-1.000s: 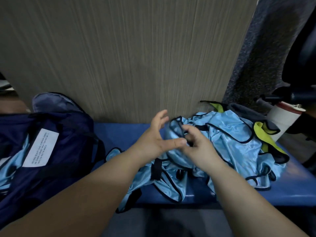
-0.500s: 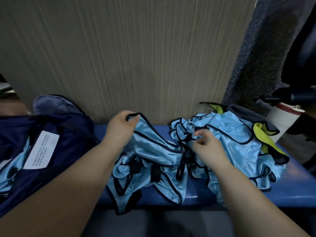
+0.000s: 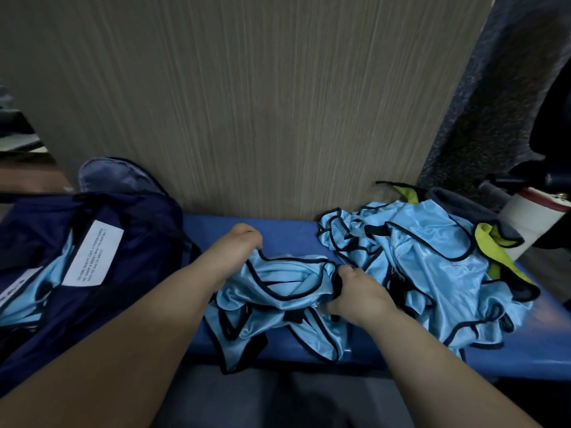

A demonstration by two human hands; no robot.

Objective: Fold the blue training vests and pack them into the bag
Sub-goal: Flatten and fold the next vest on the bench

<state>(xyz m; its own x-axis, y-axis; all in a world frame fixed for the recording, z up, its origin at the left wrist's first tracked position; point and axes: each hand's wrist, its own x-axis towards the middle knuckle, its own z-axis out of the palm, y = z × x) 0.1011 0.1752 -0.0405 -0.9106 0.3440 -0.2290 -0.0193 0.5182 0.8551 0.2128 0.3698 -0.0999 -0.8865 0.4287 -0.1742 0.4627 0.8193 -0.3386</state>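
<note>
Head view looks down on a padded blue counter (image 3: pixel 278 225) set against a grey wood-grain wall panel (image 3: pixel 247 103); in the middle of it lies one shiny light-blue training vest (image 3: pixel 287 293) edged in black binding, held at both ends. On its far left edge the left hand (image 3: pixel 239 251) has its fingers curled over the trim; the right hand (image 3: pixel 355 293) has its fingers closed round a bunched fistful of the right edge. The cloth between them is drawn fairly straight, which I judge is meant to square the slippery fabric before a first fold; its lower part hangs crumpled over the counter's front edge.

Just to the right waits a loose pile of matching blue vests (image 3: pixel 432 264), with a yellow-green vest (image 3: pixel 491 247) at its far side and a white cylinder with a red rim (image 3: pixel 525 216) behind; keeping the pile near likely saves reaching.

On the left the open navy fabric bag (image 3: pixel 139 217) sits close; light-blue cloth (image 3: pixel 46 282) shows inside it, so some vests seem already packed. A white rectangular label (image 3: pixel 92 256) inside the bag carries several lines of dark print, too small to read; no brand is legible.
</note>
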